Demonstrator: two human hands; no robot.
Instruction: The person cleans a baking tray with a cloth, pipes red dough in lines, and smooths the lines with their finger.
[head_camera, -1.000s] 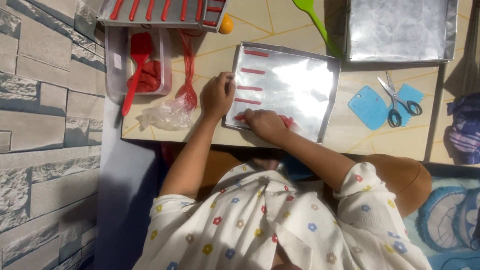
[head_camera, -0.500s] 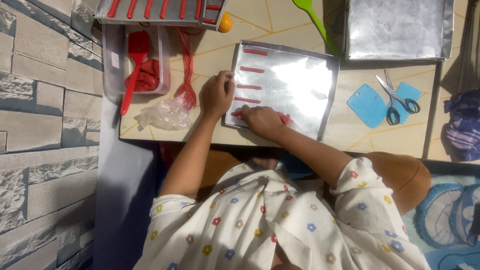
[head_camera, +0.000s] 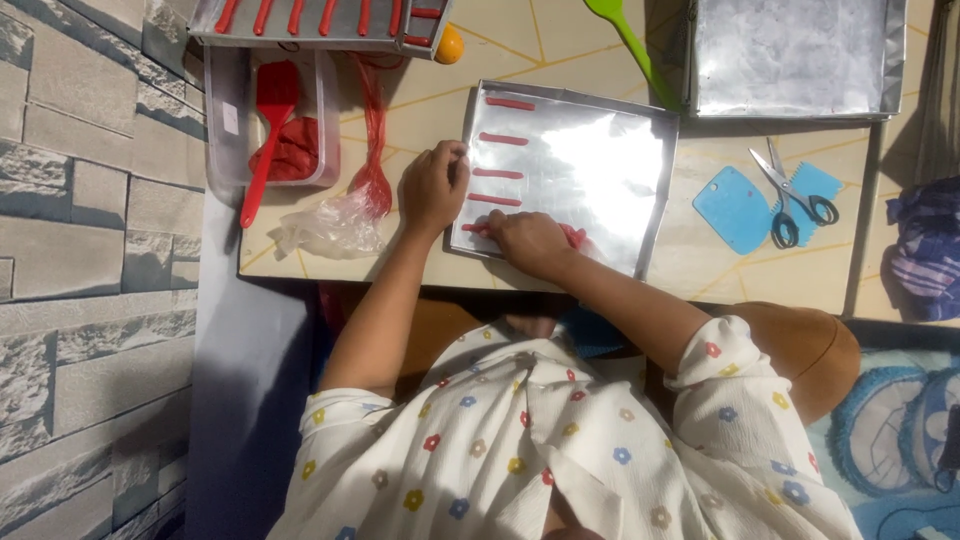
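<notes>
Hands at a foil tray (head_camera: 590, 160) on the worktop (head_camera: 700, 270).
Left hand (head_camera: 432, 187) rests flat on the tray's edge; right hand (head_camera: 527, 243) pinches a red strip (head_camera: 478, 228); clear tub (head_camera: 228, 130) beside.

A shiny foil-lined tray (head_camera: 590, 170) lies flat on the table — four red dough strips (head_camera: 497, 172) in a column along its left edge.

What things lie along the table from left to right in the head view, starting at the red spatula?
Red spatula → clear plastic bag → left hand → foil-lined tray → blue scraper → scissors
</notes>
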